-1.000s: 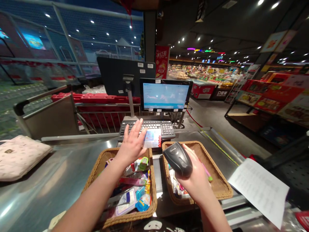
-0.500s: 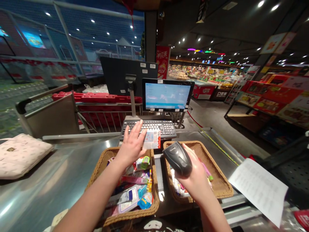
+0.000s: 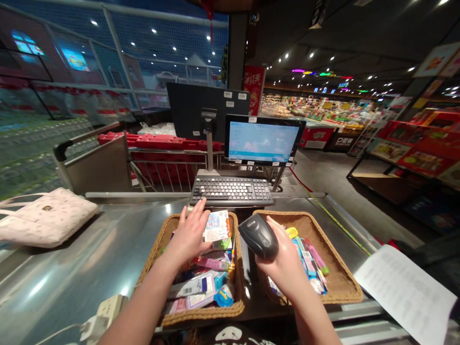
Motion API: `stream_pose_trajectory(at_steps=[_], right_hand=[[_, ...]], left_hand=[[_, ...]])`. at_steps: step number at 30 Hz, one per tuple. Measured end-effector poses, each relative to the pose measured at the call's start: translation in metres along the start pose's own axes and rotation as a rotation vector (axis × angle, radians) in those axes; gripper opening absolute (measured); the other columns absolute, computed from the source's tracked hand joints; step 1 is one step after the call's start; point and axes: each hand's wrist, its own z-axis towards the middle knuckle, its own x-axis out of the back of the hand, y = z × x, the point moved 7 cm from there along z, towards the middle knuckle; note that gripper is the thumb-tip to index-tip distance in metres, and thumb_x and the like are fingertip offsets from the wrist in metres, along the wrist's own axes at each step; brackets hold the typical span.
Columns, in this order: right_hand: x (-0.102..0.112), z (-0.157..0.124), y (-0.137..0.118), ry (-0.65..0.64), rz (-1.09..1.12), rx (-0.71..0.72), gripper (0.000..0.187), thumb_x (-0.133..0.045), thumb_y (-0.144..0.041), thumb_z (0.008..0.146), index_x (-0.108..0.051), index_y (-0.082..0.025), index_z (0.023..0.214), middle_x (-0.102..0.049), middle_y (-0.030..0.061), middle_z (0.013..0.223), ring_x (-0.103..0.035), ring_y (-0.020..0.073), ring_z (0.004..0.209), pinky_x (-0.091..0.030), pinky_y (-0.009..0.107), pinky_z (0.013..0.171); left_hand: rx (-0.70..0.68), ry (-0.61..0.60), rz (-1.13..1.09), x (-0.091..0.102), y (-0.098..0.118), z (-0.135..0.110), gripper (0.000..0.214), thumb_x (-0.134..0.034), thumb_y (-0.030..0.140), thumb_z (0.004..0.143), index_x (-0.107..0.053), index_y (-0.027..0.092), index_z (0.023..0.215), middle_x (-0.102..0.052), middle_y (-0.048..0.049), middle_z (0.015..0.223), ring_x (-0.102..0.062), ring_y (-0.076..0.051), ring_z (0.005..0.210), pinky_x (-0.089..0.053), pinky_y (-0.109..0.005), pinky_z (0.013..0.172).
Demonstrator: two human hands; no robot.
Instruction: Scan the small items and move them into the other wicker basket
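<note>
My left hand (image 3: 190, 235) grips a small flat white packet (image 3: 217, 226) with a blue picture and orange edge, between thumb and fingers. It hovers over the left wicker basket (image 3: 239, 287), where a pink packet (image 3: 212, 263), a blue-lidded item (image 3: 223, 296) and several other small packaged goods lie jumbled. In my right hand (image 3: 283, 249) is a black barcode scanner (image 3: 259, 237), its head pointing left toward the packet. Below that hand stands the right wicker basket (image 3: 345, 280), holding several small packaged items, among them a pink and green one (image 3: 316, 256).
Behind the baskets are a black keyboard (image 3: 232, 189) and a lit screen (image 3: 264, 140). A pale handbag (image 3: 50, 218) sits on the left of the metal counter (image 3: 125, 225). At right lies a printed paper sheet (image 3: 406, 292); a power strip (image 3: 109, 306) is at lower left.
My left hand has drawn the packet down from the keyboard to above the left basket. The scanner stays in my right hand, shifted slightly left. The view has turned slightly left.
</note>
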Motion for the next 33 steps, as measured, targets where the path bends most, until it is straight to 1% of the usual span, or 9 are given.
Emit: stream_pose_trajectory(at_steps=[10,14,17,20,22,24,28,30,33], right_hand=[[-0.045,0.0,-0.004,-0.164,0.074,-0.022,0.043,-0.062,-0.014,0.068,-0.065,-0.02,0.111,-0.066,0.0108,0.122,-0.052,0.033,0.129,-0.039,0.056,0.112],[-0.057,-0.001,-0.001,-0.198,0.091,-0.028,0.048,-0.062,-0.012,0.067,-0.063,-0.021,0.114,-0.066,0.0098,0.121,-0.054,0.0317,0.127,-0.038,0.054,0.113],[-0.062,-0.001,0.001,-0.228,0.107,-0.036,0.048,-0.062,-0.011,0.067,-0.062,-0.021,0.114,-0.067,0.0092,0.118,-0.056,0.0312,0.124,-0.04,0.054,0.111],[-0.062,-0.002,0.004,-0.229,0.12,-0.057,0.045,-0.063,-0.011,0.066,-0.063,-0.021,0.111,-0.067,0.0092,0.117,-0.057,0.0317,0.122,-0.041,0.054,0.11],[-0.059,-0.002,0.006,-0.217,0.134,-0.065,0.045,-0.062,-0.011,0.066,-0.064,-0.022,0.11,-0.067,0.0087,0.118,-0.058,0.0309,0.121,-0.041,0.053,0.11],[-0.055,-0.002,0.008,-0.21,0.156,-0.076,0.048,-0.062,-0.011,0.066,-0.063,-0.023,0.113,-0.067,0.0081,0.118,-0.06,0.0293,0.118,-0.042,0.052,0.11],[-0.04,-0.005,0.018,-0.199,0.186,-0.105,0.056,-0.063,-0.01,0.066,-0.061,-0.023,0.12,-0.068,0.0086,0.119,-0.06,0.0291,0.119,-0.042,0.05,0.11],[-0.028,-0.007,0.027,-0.17,0.176,-0.121,0.059,-0.063,-0.01,0.064,-0.061,-0.022,0.121,-0.067,0.0088,0.121,-0.058,0.0304,0.122,-0.042,0.051,0.11],[-0.002,-0.013,0.046,-0.098,0.129,-0.149,0.058,-0.064,-0.011,0.064,-0.062,-0.022,0.121,-0.067,0.0097,0.123,-0.057,0.0318,0.124,-0.043,0.052,0.109]], left_hand=[[0.078,-0.246,-0.067,-0.035,-0.024,-0.033,0.061,-0.071,0.043,0.07,-0.054,0.015,0.121,-0.022,-0.0229,0.161,-0.022,-0.033,0.15,-0.019,-0.059,0.118],[0.109,-0.341,-0.132,-0.056,-0.033,-0.042,0.074,-0.072,0.051,0.068,-0.051,0.015,0.129,-0.025,-0.0243,0.16,-0.022,-0.034,0.15,-0.018,-0.061,0.117],[0.116,-0.417,-0.17,-0.073,-0.037,-0.044,0.082,-0.073,0.056,0.066,-0.05,0.015,0.134,-0.024,-0.0243,0.16,-0.021,-0.036,0.15,-0.017,-0.062,0.117],[0.148,-0.529,-0.182,-0.087,-0.039,-0.044,0.082,-0.074,0.057,0.065,-0.055,0.014,0.131,-0.022,-0.024,0.161,-0.02,-0.037,0.15,-0.015,-0.062,0.118],[0.178,-0.579,-0.164,-0.092,-0.04,-0.042,0.077,-0.074,0.054,0.066,-0.058,0.013,0.13,-0.021,-0.0244,0.161,-0.019,-0.038,0.15,-0.014,-0.063,0.118],[0.191,-0.575,-0.135,-0.092,-0.038,-0.037,0.073,-0.074,0.051,0.067,-0.059,0.014,0.128,-0.021,-0.0248,0.161,-0.017,-0.038,0.151,-0.014,-0.064,0.118],[0.109,-0.45,-0.148,-0.083,-0.012,-0.01,0.068,-0.071,0.051,0.075,-0.057,0.015,0.132,-0.02,-0.024,0.161,-0.018,-0.036,0.151,-0.015,-0.064,0.118],[0.019,-0.381,-0.184,-0.078,0.013,0.009,0.063,-0.068,0.048,0.08,-0.056,0.016,0.133,-0.023,-0.0229,0.161,-0.021,-0.034,0.15,-0.017,-0.062,0.118],[-0.14,-0.308,-0.252,-0.074,0.062,0.042,0.054,-0.066,0.043,0.084,-0.057,0.018,0.131,-0.03,-0.0209,0.159,-0.026,-0.033,0.149,-0.021,-0.06,0.118]])
